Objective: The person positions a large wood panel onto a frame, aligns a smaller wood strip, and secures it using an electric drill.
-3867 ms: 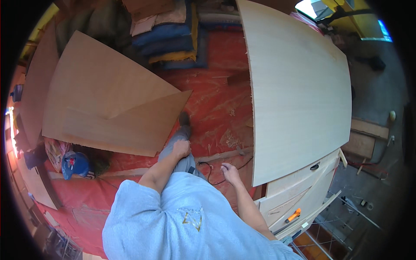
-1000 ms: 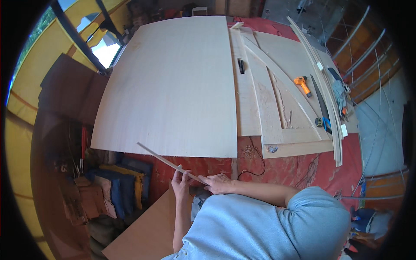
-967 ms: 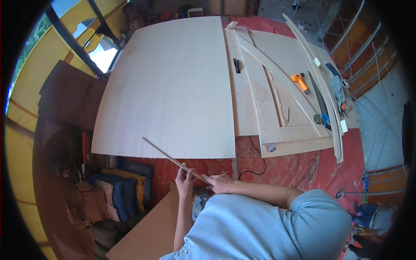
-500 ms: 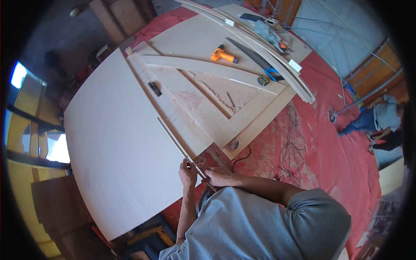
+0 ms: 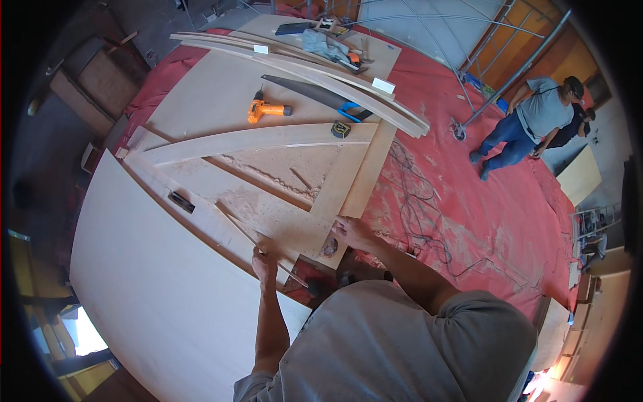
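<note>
My left hand [image 5: 264,266] is closed round a thin wooden strip [image 5: 236,225], which slants over the edge of the large pale panel and the boards beside it. To its right, my right hand [image 5: 355,233] is off the strip, over the corner of the boards, with its fingers partly spread and nothing plainly in them. Just below that hand is a dark oval patch [image 5: 330,248] on the board. A small dark hand plane [image 5: 181,202] lies on the long board beside the panel. A curved wooden piece [image 5: 261,139] rests across the framed boards.
An orange drill [image 5: 268,110], a handsaw [image 5: 308,92] and a tape measure [image 5: 340,129] lie on the far sheet. Long strips [image 5: 315,72] are stacked beyond. The pale panel [image 5: 161,281] fills the left. Cables [image 5: 418,194] cross the red floor covering; two people stand at right.
My view has turned to the right. My right hand has let go of the strip and moved away to the boards' corner. The left still holds the strip, now farther over the boards.
</note>
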The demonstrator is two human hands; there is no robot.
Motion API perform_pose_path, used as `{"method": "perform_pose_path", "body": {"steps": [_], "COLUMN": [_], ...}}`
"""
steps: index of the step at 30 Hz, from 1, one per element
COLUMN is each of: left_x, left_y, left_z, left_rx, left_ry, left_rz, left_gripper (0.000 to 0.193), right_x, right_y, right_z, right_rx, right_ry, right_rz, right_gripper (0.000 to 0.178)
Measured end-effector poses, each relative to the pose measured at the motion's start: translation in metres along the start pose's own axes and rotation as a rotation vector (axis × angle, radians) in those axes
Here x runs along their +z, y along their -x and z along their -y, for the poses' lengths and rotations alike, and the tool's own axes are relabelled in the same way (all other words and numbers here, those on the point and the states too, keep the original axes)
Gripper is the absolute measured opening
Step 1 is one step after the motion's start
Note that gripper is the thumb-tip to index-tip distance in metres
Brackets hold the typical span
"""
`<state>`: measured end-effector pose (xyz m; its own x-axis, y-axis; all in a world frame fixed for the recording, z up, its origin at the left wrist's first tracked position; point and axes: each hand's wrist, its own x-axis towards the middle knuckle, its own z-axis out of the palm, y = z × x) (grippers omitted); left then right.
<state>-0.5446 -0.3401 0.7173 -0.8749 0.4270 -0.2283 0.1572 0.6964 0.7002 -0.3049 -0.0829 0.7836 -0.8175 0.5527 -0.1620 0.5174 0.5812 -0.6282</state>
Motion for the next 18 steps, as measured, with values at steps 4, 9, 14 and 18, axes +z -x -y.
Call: {"method": "perform_pose_path", "body": {"steps": [4,9,14,18], "left_x": [0.009,0.025,0.029,0.030], "left_y": [0.002,-0.008,-0.003,-0.018], "left_z": [-0.018,-0.004,-0.005,-0.029], "left_rx": [-0.008,-0.006,-0.055,-0.220], "left_ry": [-0.016,-0.130,-0.216,-0.226], "left_rz": [-0.010,-0.069,-0.060,0.023], "left_gripper": [0.059,0.064,0.060,0.057], "right_x": [-0.043,-0.089,-0.130,-0.167], "right_y": [-0.020,-0.102,-0.203,-0.284], "right_z": [-0.039,-0.091,-0.164,-0.180], "right_rx": [0.131,0.205,0.171,0.111], "right_ry": [-0.088,0.019,0.080,0.132], "right_rz": [-0.072,-0.152,-0.323,-0.430], "right_gripper": [0.032,0.020,0.028,0.030]}}
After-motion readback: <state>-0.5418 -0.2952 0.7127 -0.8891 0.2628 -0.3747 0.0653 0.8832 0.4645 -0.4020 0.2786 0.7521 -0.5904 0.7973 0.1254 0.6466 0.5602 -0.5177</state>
